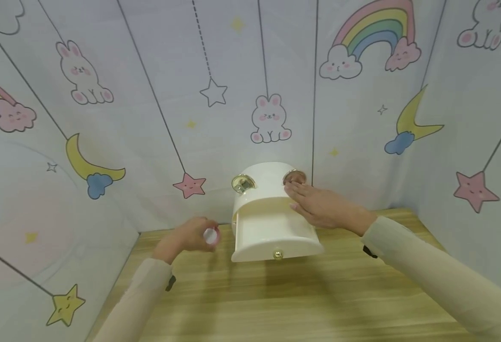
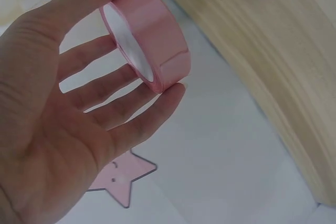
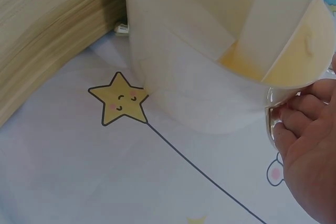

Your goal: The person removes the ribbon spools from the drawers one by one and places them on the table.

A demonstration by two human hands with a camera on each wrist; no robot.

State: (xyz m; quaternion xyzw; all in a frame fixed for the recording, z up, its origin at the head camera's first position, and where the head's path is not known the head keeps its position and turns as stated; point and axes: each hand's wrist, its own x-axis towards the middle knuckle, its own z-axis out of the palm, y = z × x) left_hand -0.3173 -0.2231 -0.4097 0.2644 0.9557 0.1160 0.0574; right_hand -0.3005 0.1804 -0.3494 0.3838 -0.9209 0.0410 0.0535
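A roll of pink ribbon (image 2: 157,35) with a white core is pinched between the thumb and fingers of my left hand (image 2: 68,103). In the head view this hand (image 1: 192,235) is left of a white rounded box (image 1: 269,178), apart from it. The box's drawer (image 1: 276,247), with a small gold knob (image 1: 278,255), is pulled out toward me. My right hand (image 1: 329,206) rests with extended fingers on the box's right side, its fingertips at a round gold fitting (image 1: 295,176). In the right wrist view the fingers touch that fitting's rim.
The box stands on a wood-grain table (image 1: 254,304) against a printed cloth backdrop (image 1: 216,152) with bunnies, stars and rainbows. A second gold fitting (image 1: 243,183) is on the box's left side. Cloth walls rise on both sides.
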